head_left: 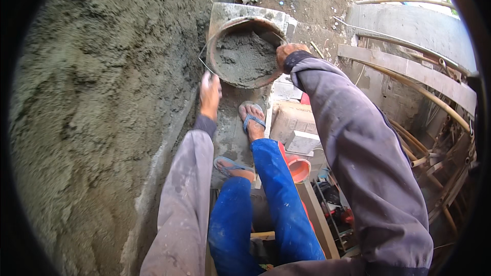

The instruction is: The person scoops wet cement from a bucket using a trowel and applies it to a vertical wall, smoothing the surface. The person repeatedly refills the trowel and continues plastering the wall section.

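A round bucket (221,79) filled with wet grey mortar (245,57) stands on a grey ledge in front of my feet. My right hand (290,55) is closed on the bucket's rim at its right side. A thin wire handle (200,60) sticks out from the bucket's left side. Just below that wire is my left hand (210,95), its fingers loosely apart and the fingertips close to the handle; whether they touch it I cannot make out. Inside the bucket's far right edge lies a dark shape, partly hidden.
Rough, freshly plastered wall (102,97) rises along my left. My sandalled feet (251,117) stand on the narrow ledge. To the right are a white block (303,142), an orange-red bucket (298,168) and bamboo poles (409,87). Bare dirt ground (307,0) extends beyond the ledge.
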A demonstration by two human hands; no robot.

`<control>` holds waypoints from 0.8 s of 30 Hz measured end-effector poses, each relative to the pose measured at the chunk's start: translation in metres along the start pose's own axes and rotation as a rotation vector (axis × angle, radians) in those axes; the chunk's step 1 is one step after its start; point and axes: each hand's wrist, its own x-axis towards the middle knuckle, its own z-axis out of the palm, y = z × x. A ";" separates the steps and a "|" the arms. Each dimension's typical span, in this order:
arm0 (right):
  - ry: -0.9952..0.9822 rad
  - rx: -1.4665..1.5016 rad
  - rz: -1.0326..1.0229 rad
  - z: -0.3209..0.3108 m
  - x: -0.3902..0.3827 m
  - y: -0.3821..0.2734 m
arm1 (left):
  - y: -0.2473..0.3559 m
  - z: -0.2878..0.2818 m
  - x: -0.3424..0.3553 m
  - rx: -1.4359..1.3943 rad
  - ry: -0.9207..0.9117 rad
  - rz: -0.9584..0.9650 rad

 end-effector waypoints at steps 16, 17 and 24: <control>-0.409 0.642 -0.015 -0.015 -0.042 0.027 | 0.014 0.040 0.017 0.175 0.092 0.095; -0.421 0.889 -0.073 0.004 -0.049 0.022 | 0.013 0.040 0.017 0.233 0.115 0.134; -0.804 1.882 0.326 0.083 -0.049 -0.025 | 0.034 0.034 0.020 0.565 0.077 0.473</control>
